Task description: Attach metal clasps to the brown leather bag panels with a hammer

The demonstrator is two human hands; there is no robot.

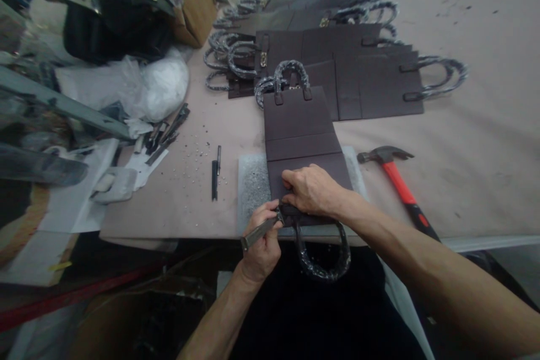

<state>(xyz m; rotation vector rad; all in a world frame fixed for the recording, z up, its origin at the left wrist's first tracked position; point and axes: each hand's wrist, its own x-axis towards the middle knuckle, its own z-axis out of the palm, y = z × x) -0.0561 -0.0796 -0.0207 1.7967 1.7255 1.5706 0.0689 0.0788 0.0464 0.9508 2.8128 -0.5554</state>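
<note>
A dark brown flat bag panel (301, 135) with wrapped handles lies on a white pad (253, 183) at the table's front edge. My right hand (312, 190) presses down on the panel's near end, fingers curled over the handle tab. My left hand (264, 239) is closed round a slim metal punch tool (259, 232), its tip set against the same tab. The near handle (323, 259) hangs over the table edge.
A red-handled hammer (394, 177) lies to the right. Several more brown panels with handles (358, 76) are stacked behind. A black pen-like tool (215, 177), small loose rivets (198, 149), plastic bags and a cardboard box (196, 8) crowd the left.
</note>
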